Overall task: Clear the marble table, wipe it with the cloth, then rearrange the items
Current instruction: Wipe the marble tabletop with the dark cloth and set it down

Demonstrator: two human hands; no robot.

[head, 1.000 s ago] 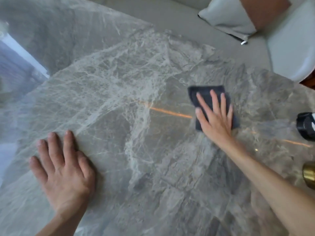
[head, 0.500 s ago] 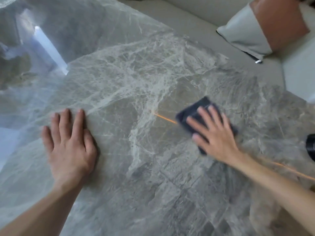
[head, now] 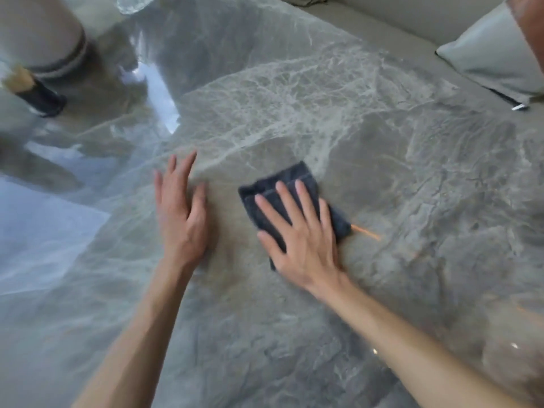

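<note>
— Grey, white-veined marble table [head: 412, 178] fills the view, glossy with glare along its left side. What's nearest?
— Two bare forearms reaching in from the bottom edge. Two hands, one cloth.
— The left hand [head: 179, 219]?
— Flat on the bare marble, palm down, fingers straight and close together, holding nothing.
— And the right hand [head: 303, 245]?
— Just beside it, palm down on the dark blue-grey folded cloth [head: 297, 175], with its fingers straight and slightly spread. It presses the cloth to the stone near the table's middle. The cloth's far corner and left edge show beyond the fingertips.
— Anything next to it?
— One thin orange streak [head: 366, 231] on the marble, running out from the cloth's right corner.
— Farther off?
— One pale grey cushion with a brown panel [head: 482, 60] lies on a beige sofa seat [head: 368, 28] past the far right edge. At the far left is a blurred pale cylinder with a dark band and dark base [head: 41, 39]; I cannot tell what it is. One clear glass rim [head: 132, 4] shows at the top edge.
</note>
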